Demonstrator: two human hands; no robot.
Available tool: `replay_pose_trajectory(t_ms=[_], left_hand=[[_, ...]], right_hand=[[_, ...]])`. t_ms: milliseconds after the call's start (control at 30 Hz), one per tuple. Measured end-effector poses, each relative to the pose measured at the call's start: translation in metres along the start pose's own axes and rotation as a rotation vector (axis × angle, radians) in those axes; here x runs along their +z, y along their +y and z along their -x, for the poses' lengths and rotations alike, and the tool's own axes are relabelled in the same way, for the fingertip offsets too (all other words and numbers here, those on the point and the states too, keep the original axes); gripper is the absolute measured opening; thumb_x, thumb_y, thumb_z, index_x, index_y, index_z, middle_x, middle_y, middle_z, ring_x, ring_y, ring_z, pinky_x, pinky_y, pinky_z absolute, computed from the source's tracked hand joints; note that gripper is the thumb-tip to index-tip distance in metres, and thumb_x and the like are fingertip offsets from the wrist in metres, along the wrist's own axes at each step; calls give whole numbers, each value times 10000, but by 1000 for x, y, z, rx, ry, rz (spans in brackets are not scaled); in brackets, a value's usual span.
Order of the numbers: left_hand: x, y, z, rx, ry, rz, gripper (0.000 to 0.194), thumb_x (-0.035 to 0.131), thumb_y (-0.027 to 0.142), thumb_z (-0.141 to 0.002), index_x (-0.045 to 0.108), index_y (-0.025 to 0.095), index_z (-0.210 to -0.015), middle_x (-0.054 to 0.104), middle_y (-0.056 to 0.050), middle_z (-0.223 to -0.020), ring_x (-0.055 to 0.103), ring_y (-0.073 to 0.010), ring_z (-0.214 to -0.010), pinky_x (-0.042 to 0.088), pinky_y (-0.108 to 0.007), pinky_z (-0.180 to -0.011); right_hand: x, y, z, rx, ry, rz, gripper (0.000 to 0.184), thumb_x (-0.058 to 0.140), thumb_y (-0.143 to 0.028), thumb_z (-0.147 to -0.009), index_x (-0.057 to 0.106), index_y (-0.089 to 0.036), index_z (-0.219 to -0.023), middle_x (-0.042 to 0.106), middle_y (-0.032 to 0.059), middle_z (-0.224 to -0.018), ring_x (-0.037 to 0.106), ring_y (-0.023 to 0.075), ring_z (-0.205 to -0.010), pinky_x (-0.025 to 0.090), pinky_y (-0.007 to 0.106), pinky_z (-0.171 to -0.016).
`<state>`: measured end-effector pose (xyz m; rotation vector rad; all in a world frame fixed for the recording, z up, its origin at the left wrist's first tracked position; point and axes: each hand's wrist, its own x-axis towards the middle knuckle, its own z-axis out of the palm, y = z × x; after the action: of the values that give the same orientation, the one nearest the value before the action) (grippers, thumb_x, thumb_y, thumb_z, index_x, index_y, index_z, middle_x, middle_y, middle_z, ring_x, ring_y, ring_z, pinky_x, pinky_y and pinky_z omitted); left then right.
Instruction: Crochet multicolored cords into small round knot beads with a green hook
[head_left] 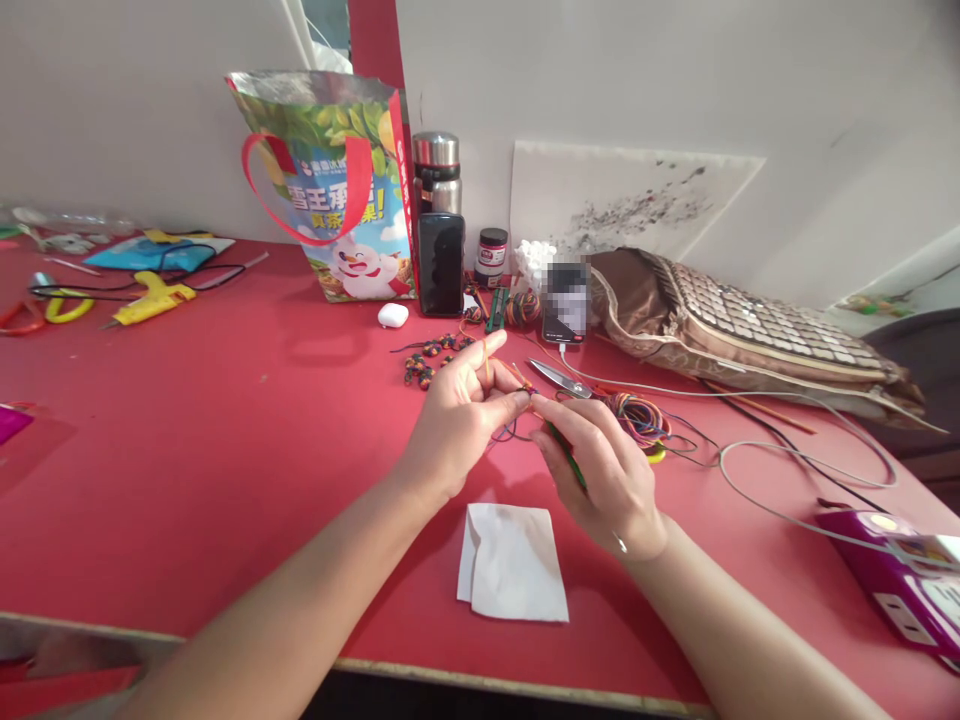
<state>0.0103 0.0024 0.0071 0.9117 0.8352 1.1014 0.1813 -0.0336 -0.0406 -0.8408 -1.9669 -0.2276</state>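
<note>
My left hand [463, 415] pinches a small piece of multicoloured yarn work [528, 390] between thumb and fingers. An orange strand of yarn [486, 360] loops round its raised index finger. Wrapped round a green-handled crochet hook [568, 460], my right hand [615, 475] meets the left at the yarn work; the hook's tip is hidden there. Loose dark strands hang below the fingers. Right of the hands lies a multicoloured yarn skein [637, 418], with scissors [559, 377] just behind. Finished-looking knotted yarn pieces [418, 372] sit behind my left hand.
A folded white tissue [517, 565] lies near the front edge. Behind stand a printed bag [352, 200], a black phone [441, 265], a steel flask [437, 165] and a lit phone [566, 310] whose cable crosses the right side. A yellow glue gun [154, 298] rests far left; a purple power strip [885, 580], right.
</note>
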Motion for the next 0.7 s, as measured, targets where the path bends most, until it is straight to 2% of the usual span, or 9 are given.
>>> replay_pose_trajectory(t_ms=[100,233,333,533,700], left_hand=[[0,-5,1,158,1,-166,850,743,79,-860,456,87,-1660,620,41,-788,568,-122,-709,469,-271,-680],[-3,-13,0,421,-71,-359,738,667,63,-891,555,195,-1608,586,33,-801,525,-130,-712,460,-280,-685],[-5,-16,0,537,-93,-461,684,634,70,-918,592,221,-1584,557,23,-795,506,-146,-725,452,-287,-675],[-11,-17,-5,523,-56,-510,770,630,77,-923,513,223,-1670,532,22,-818,478,-150,-730,435,-279,-655],[-17,-15,-11,513,-98,-531,783,651,66,-887,552,224,-1647,533,25,-831,479,-142,-735,443,-276,-687]], right_hand=[[2,-5,0,8,1,50,405,613,-93,-1071,603,-176,-1468,763,124,-1002,770,236,-860,662,338,-734],[1,-11,-1,37,16,47,391,621,-60,-1053,616,-150,-1433,774,135,-992,777,242,-866,661,346,-741],[-1,-14,-2,64,29,1,379,627,-53,-1046,637,-171,-1406,781,127,-998,776,237,-861,659,349,-748],[-6,-13,-2,119,33,-114,334,635,-47,-1038,675,-188,-1339,772,97,-964,751,204,-828,632,317,-730],[-14,-11,-9,178,19,-219,235,663,-53,-1016,743,-175,-1200,761,72,-899,725,172,-765,598,282,-701]])
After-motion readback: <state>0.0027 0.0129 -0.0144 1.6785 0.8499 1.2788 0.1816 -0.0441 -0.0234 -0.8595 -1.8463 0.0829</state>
